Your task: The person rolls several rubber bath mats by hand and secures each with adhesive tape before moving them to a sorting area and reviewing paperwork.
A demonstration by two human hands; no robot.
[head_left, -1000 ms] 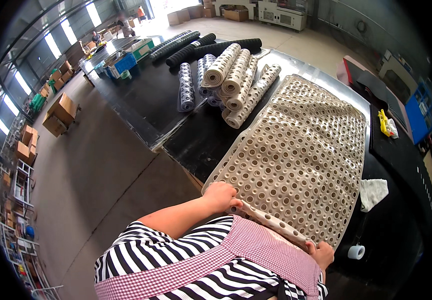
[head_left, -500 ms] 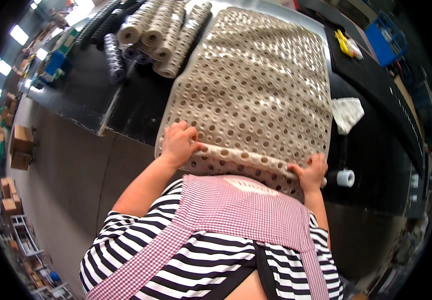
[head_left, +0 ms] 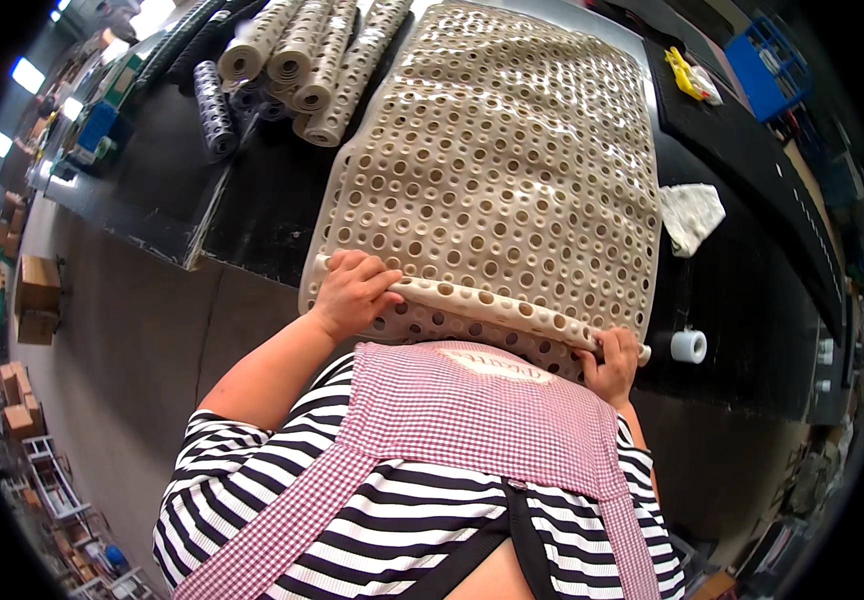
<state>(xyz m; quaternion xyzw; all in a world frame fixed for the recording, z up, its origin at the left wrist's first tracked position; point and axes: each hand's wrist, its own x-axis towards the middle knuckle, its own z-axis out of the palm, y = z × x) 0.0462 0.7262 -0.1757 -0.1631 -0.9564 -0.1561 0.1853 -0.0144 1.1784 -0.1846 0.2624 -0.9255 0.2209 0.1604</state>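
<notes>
Big black flat-topped table (head_left: 752, 300) fills the upper and right part of frame, its near edge running down the centre-left. Spread on it, centre to upper centre, lies the beige perforated rubber mat (head_left: 512, 160), flat w/ its near end curled into a tight roll just above the checked apron bib (head_left: 482, 410). Mat lies lengthwise away from the person, prob. so the roll can travel straight up it. Both hands sit on that roll at opp. ends, which looks meant to keep it even: left hand (head_left: 352, 290) centre-left, fingers curled over the top, gripping; right hand (head_left: 612, 362) centre-right, closed round the roll's end. Upper left: stack of already-rolled beige mats (head_left: 302, 60) beside darker rolled mats (head_left: 210, 100), parked clear of the work area. Right of mat, a crumpled white cloth (head_left: 692, 215); lower right of it a small white tape roll (head_left: 689, 346) near the right hand. Top right, small yellow item (head_left: 687, 75), too small to id. Mat's nearest edge hidden under the apron; right-hand fingertips tucked under the roll, not visible.
</notes>
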